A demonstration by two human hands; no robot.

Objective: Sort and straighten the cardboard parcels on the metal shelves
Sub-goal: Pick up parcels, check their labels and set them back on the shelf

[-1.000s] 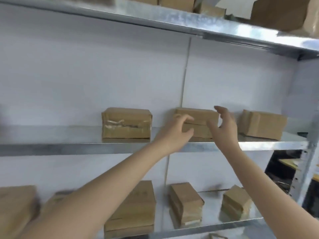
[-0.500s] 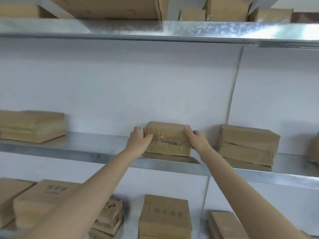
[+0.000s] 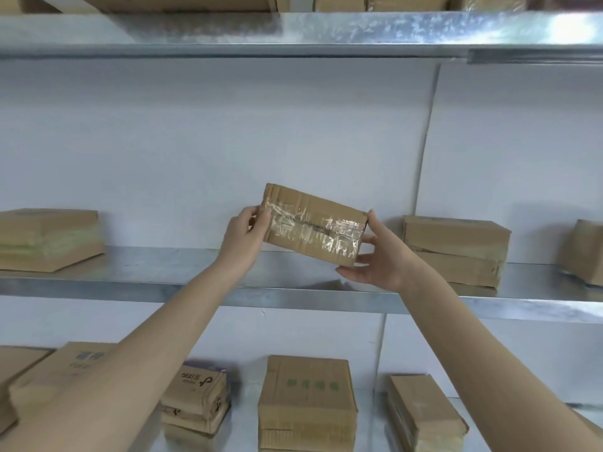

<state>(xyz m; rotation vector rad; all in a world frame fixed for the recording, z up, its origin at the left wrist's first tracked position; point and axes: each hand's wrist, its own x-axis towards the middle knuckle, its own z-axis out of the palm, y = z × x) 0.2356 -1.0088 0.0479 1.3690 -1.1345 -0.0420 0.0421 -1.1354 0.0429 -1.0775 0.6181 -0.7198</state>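
I grip the taped cardboard parcel (image 3: 313,225) between my left hand (image 3: 244,238) and right hand (image 3: 375,260), tilted just above the middle shelf (image 3: 182,278). I should level it, then set it square beneath my hands.

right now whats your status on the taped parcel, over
Both hands on it: left hand at one end, right hand at the other. Taped parcel lifted off the middle shelf, tilted. Shelf spot below it bare; neighbouring parcel stands apart.
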